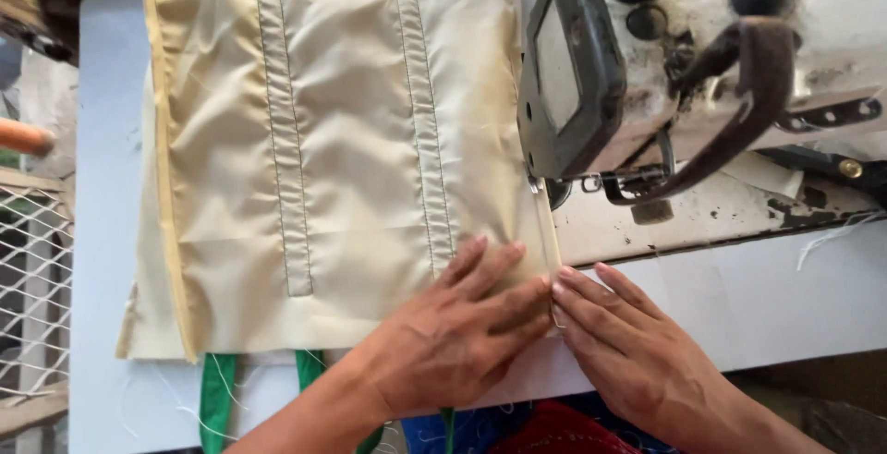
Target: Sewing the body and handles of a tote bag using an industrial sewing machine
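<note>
The cream fabric panel with two stitched vertical strips (333,158) lay flat on the white table (102,232), my left hand (462,329) pressing it with spread fingers, my right hand (614,338) flat-fingered at its edge below the worn white sewing machine (702,75).

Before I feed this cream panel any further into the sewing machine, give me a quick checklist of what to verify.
1. Left hand flat on the cream fabric panel: ok.
2. Right hand fingertips at the panel's right edge binding: ok.
3. Edge lined up toward the sewing machine head: ok, it runs straight to it.
4. Needle position and thread: cannot tell, hidden behind the head.
5. Fingers clear of the needle area: ok, both hands sit well short of it.
6. Panel lying smooth: not ok, light wrinkles across it.
</note>
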